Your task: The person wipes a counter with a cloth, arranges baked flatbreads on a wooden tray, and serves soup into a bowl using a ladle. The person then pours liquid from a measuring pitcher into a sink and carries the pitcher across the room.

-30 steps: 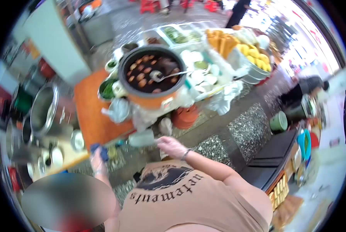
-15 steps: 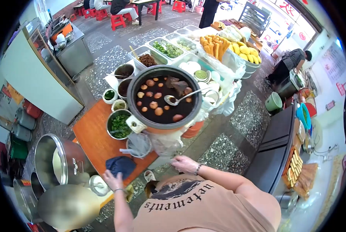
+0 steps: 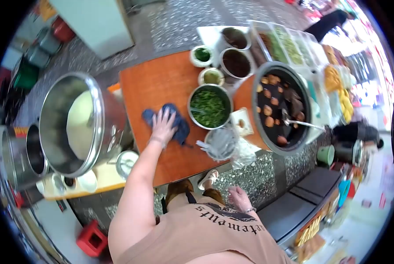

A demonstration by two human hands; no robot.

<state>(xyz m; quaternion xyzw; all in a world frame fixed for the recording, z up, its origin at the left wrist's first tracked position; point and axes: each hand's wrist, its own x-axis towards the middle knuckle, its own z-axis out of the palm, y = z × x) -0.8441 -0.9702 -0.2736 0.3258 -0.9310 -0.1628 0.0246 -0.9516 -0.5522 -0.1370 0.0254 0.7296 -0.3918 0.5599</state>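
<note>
My left hand [image 3: 164, 126] lies flat with its fingers spread on a dark blue cloth [image 3: 179, 130], which is crumpled on the orange-brown tabletop [image 3: 155, 83]. Just right of the cloth is a metal bowl of chopped green herbs [image 3: 210, 105], with a utensil in it. A small tub holding clear plastic bags [image 3: 221, 143] stands in front of that bowl. Low beside my body hangs my right hand [image 3: 239, 199], its fingers loosely apart and nothing visible in them.
A big pot of dark broth with eggs [image 3: 271, 127] and a ladle [image 3: 304, 125] stands right. Left of the table is a tall steel pot [image 3: 98, 145]. Sauce cups [image 3: 202, 56] and trays of toppings [image 3: 289, 44] line the back. A person [image 3: 357, 132] bends at far right.
My view has swung left. My left hand has moved from the table's near edge onto the cloth, which is now farther in and more spread. My right hand has dropped nearer my body.
</note>
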